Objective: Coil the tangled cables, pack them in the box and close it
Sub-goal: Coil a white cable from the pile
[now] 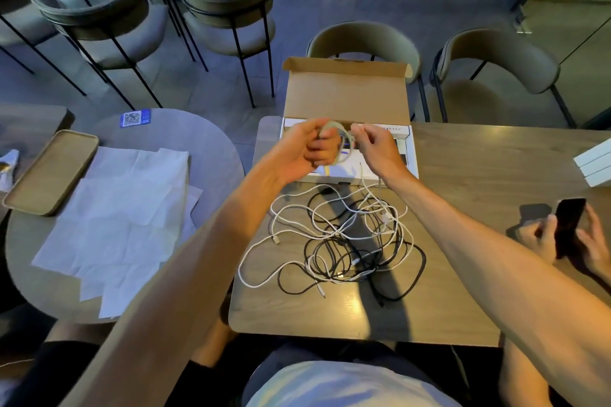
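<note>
Forearms stretched over tangled cables, heaped loose on table before open box. White coil gripped in curled left hand above box; trailing strand pinched by right hand. Cable judged light, limp, springy; best clamped across loops, else coil unwinds.

Coiling above the open box
The left hand grips a white coil; right hand pinches its strand; tangle on the table.

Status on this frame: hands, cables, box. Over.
Left hand grips white coil, right hand pinches it. Black and white tangle on table, uncoiled. Box open behind. Another person's phone off right, clear.
</note>
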